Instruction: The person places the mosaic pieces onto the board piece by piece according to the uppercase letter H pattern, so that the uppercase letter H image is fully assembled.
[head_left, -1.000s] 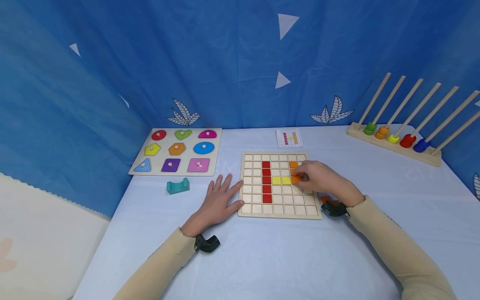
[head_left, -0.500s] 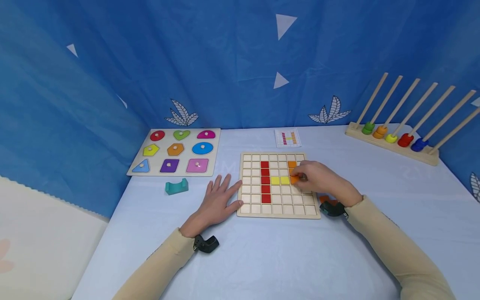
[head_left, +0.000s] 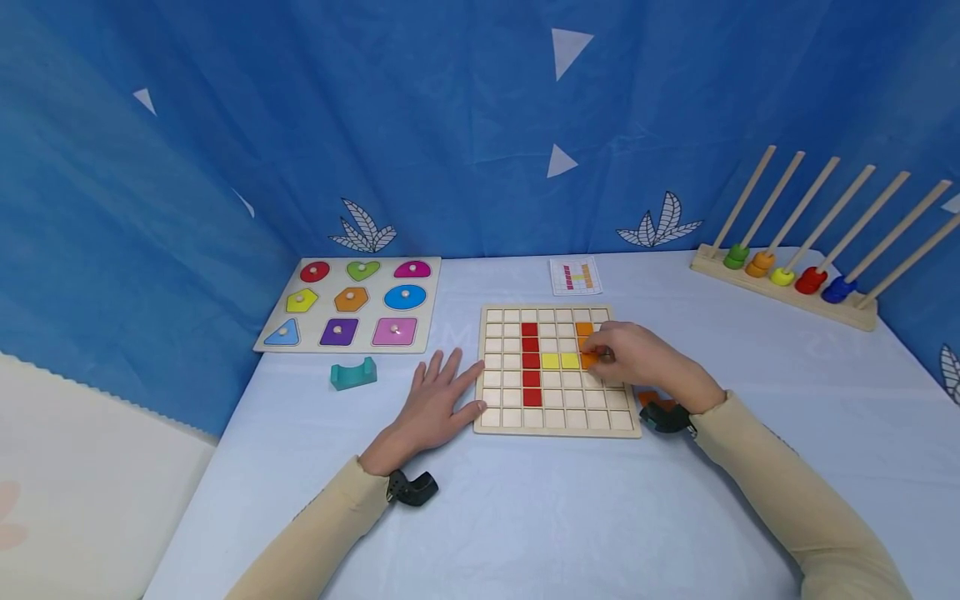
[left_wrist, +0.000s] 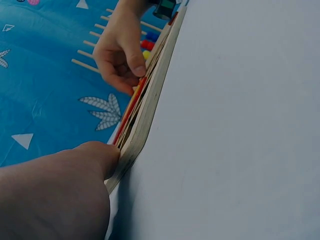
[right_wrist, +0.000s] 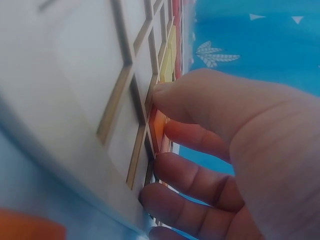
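A square wooden grid board (head_left: 555, 432) lies on the table. Several red tiles (head_left: 531, 378) form a column on it, and two yellow tiles (head_left: 559, 361) lie in a row to their right. My right hand (head_left: 637, 354) pinches an orange tile (right_wrist: 158, 129) between thumb and index finger at the cell beside the yellow ones. Above it in the same column is another orange tile (head_left: 584, 329); the fingers partly cover that column. With fingers spread, my left hand (head_left: 435, 408) rests flat on the table, thumb and index finger touching the board's left edge.
Loose orange tiles (head_left: 649, 397) lie under the right wrist. Behind the board is a pattern card (head_left: 576, 276). A knobbed shape puzzle (head_left: 435, 312) and a teal curved block (head_left: 353, 374) sit left. A peg stand with coloured beads (head_left: 810, 302) stands far right.
The head view has shifted slightly. The orange tile in my right hand seems to have settled a little at its cell; both hands otherwise hold their places.
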